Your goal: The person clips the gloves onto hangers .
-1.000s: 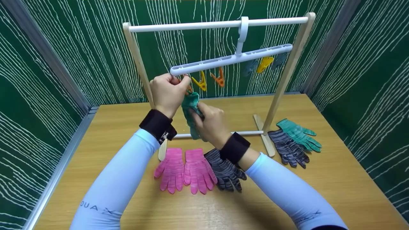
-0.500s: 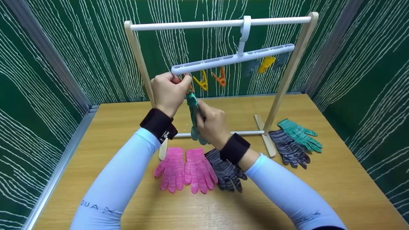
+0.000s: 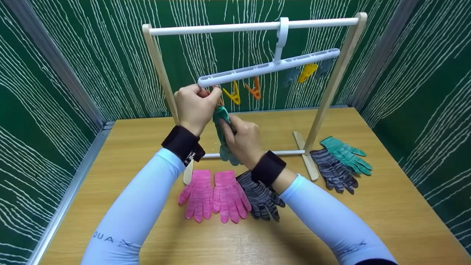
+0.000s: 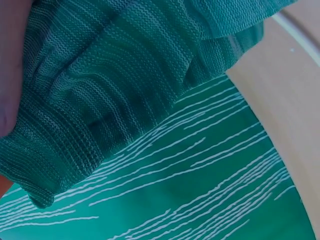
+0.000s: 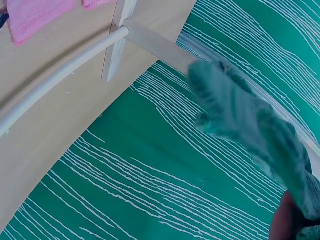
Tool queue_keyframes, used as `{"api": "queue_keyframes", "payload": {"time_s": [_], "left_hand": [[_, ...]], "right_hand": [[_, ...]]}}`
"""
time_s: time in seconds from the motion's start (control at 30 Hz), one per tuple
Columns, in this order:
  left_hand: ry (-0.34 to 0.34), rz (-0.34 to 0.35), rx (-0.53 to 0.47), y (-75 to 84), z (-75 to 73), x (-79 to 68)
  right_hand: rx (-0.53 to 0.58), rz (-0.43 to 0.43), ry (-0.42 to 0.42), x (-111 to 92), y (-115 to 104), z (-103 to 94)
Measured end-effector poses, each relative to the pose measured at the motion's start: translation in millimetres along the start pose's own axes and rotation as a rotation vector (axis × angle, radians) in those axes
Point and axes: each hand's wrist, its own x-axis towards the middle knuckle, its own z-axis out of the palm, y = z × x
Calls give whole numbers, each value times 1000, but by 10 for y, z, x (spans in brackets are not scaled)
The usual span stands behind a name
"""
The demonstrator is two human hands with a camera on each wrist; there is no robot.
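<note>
At the left end of a white hanger (image 3: pixel 239 74), my left hand (image 3: pixel 193 107) pinches an orange clothespin (image 3: pixel 219 101), mostly hidden behind the fingers. Just below it, a green knitted glove (image 3: pixel 222 138) hangs with its cuff right at the clothespin's tip. My right hand (image 3: pixel 244 140) grips this glove near the cuff, thumb on the near side. Knitted green fabric (image 4: pixel 125 75) fills the upper left wrist view. In the right wrist view the glove's finger end (image 5: pixel 235 110) dangles freely.
The tilted hanger hooks over a wooden rack's top rod (image 3: pixel 220 28). Yellow (image 3: pixel 232 94) and orange (image 3: pixel 254 89) clothespins hang nearby, several more at its right. Two pink gloves (image 3: pixel 215 195) and a dark grey glove (image 3: pixel 261 197) lie in front; grey (image 3: pixel 333 171) and green (image 3: pixel 344 152) gloves lie right.
The green glove has twisted in the right hand, narrowing and then showing more of its side again. The left hand keeps its place at the clothespin; the hanger barely shifts.
</note>
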Motion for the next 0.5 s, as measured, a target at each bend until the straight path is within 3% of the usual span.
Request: {"api": "queue_keyframes", "payload": {"time_s": [0.5], "left_hand": [[-5, -3, -16, -2, -5, 5]], "right_hand": [[-10, 22, -1, 111, -7, -27]]}}
